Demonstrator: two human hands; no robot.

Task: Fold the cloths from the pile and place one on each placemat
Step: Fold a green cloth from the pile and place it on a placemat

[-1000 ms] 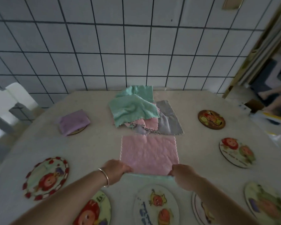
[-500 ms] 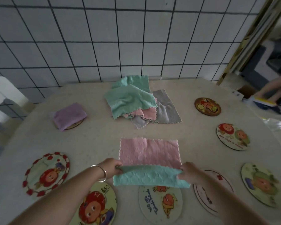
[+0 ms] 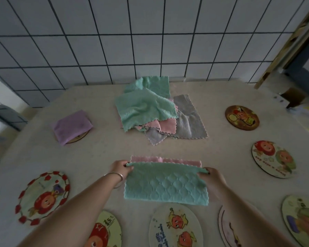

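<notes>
Cloth (image 3: 165, 186) now folded almost fully over, corners pinched by left hand (image 3: 120, 168) and right hand (image 3: 212, 177).

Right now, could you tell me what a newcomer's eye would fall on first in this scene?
Front and centre, the left hand and right hand pinch the far corners of a two-sided cloth, teal side folded over its pink side. Behind it, near the tiled wall, lies the loose pile of cloths. Cartoon placemats ring the table; only the far-left placemat bears a folded purple cloth.

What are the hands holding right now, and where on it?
One cloth, pink on one face, teal on the other. The left hand pinches its left corner, the right hand its right corner, along the edge being folded over.
</notes>
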